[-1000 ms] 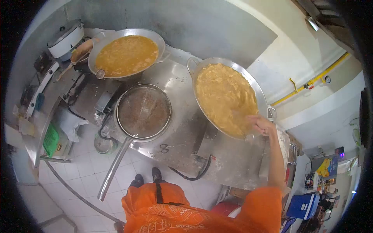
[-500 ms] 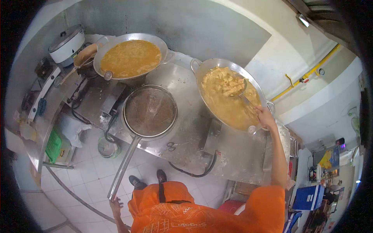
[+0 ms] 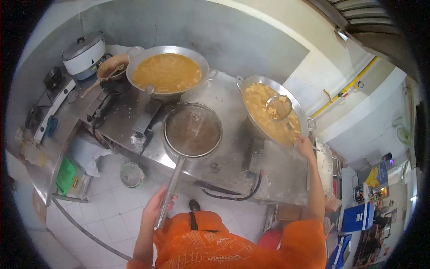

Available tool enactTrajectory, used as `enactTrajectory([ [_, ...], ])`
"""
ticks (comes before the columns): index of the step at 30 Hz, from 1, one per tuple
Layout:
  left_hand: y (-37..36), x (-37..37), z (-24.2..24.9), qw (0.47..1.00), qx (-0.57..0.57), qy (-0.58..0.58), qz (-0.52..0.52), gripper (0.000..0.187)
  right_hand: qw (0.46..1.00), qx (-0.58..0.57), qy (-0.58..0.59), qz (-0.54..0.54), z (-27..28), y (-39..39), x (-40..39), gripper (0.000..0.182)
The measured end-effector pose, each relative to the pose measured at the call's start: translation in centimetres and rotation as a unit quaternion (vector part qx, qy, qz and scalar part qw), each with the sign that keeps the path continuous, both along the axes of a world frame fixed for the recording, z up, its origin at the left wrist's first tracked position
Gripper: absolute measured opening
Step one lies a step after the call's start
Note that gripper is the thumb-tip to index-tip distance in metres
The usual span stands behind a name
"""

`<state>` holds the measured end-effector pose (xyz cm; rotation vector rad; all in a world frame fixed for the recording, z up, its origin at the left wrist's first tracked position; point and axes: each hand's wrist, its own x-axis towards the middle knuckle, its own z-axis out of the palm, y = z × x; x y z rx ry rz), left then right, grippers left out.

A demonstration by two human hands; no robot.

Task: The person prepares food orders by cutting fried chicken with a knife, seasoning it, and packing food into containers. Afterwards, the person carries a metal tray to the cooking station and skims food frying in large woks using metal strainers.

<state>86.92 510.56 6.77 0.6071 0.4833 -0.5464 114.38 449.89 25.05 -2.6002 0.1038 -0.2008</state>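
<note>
My right hand (image 3: 304, 148) is closed round the handle of a skimmer (image 3: 279, 108), whose round mesh head is over the right wok (image 3: 298, 102). A few pale golden pieces of food cling to the mesh. More golden pieces (image 3: 259, 94) float in the cloudy yellow liquid below it. My left hand (image 3: 156, 204) is wrapped round the long metal handle of a large round strainer (image 3: 192, 130). The strainer's head rests over a round metal vessel on the steel counter, its handle projecting past the front edge.
A second wok (image 3: 204, 60) of yellow liquid stands at the back, beside a brown pan (image 3: 112, 65) and a white cooker (image 3: 85, 51). Scissors (image 3: 215, 168) lie near the counter (image 3: 233, 152) edge. A bucket (image 3: 131, 174) and a hose (image 3: 89, 228) are on the floor.
The heap of golden pieces has left the skimmer and its mesh now shows. My left hand has come up from the handle's end and closed round the strainer's handle. The view has shifted.
</note>
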Motion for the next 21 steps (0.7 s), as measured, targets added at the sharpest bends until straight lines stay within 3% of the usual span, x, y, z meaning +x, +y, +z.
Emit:
enactTrajectory([
  [2, 0.9, 1.3, 0.8, 0.997, -0.041, 0.026, -0.052, 0.046, 0.986, 0.146, 0.057, -0.062, 0.5, 1.8, -0.9, 0.024],
  [5, 1.0, 1.6, 2.1, 0.996, 0.052, 0.017, -0.072, 0.041, 0.942, 0.292, 0.113, -0.123, 0.4, 2.6, -0.7, 0.023],
  [9, 2.4, 1.6, 0.4, 0.992, 0.080, -0.018, -0.093, 0.038, 0.982, 0.156, 0.047, -0.098, -1.9, 3.9, -2.1, 0.028],
  [14, 3.0, 1.9, 0.4, 0.988, 0.111, -0.025, -0.105, 0.040, 0.989, -0.037, -0.105, -0.097, -5.7, 2.7, -1.8, 0.026],
  [17, 2.9, 1.8, 0.9, 0.985, 0.136, -0.028, -0.107, 0.040, 0.987, -0.034, -0.019, -0.157, -4.6, 1.8, -1.5, 0.026],
  [20, 2.6, 1.9, 1.0, 0.978, 0.172, -0.047, -0.110, 0.041, 0.983, 0.068, 0.062, -0.157, -2.0, 1.8, -3.3, 0.032],
  [21, 2.6, 1.8, 1.0, 0.975, 0.184, -0.053, -0.110, 0.041, 0.991, 0.003, 0.004, -0.133, -2.0, 2.1, -3.7, 0.032],
])
